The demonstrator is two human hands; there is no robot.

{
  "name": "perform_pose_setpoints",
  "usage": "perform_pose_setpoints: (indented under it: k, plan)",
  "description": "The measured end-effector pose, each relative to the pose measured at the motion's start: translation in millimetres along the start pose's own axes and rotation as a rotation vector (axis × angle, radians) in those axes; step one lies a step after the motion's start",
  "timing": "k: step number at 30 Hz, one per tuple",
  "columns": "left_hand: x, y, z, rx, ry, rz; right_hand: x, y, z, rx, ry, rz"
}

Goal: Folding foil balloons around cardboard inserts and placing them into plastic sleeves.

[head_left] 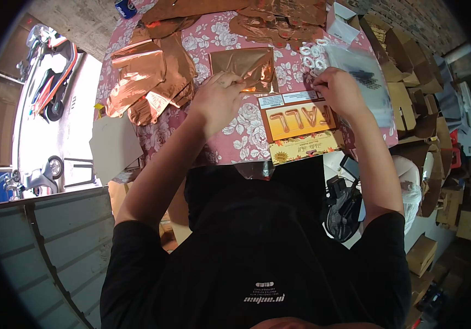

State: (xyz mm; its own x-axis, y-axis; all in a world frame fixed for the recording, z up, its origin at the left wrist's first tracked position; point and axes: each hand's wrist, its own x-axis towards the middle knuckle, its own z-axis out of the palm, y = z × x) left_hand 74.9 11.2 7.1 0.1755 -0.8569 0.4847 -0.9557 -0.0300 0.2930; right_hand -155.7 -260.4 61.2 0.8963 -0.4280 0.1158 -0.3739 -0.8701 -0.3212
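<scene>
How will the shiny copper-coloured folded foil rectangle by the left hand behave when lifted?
The shiny copper-coloured folded foil rectangle is probably light and floppy, judging by its flat, creased, sheet-like look. Its glossy surface suggests it may slip if the left hand pinches loosely.

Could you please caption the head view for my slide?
Left hand on a copper foil sheet, right hand near white rings.

Orange-yellow card (301, 130): large letters, script | black shirt (257, 249): white lettering

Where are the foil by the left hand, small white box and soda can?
Foil (249, 61): head view, upper face.
Small white box (344, 31): head view, near panel.
Soda can (126, 9): head view, blue side.
</scene>
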Motion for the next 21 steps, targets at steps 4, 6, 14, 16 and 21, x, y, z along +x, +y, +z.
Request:
perform_pose_setpoints:
  k: [4,6,14,16,21]
  plan:
    - [0,3,-1,0.015,0.010,-0.007,5,-3,-7,-0.015,0.002,0.011]
    - [1,4,-2,0.022,0.009,-0.001,13,-3,1,0.068,0.098,0.038]
    - [-2,4,-5,-0.091,-0.025,-0.144,114,-35,47,0.321,0.154,0.014]
    - [2,6,-8,-0.120,-0.025,-0.131,136,-24,59,0.185,0.131,-0.163]
    - [3,9,-10,-0.083,0.134,-0.058,157,-20,62,0.263,-0.007,-0.129]
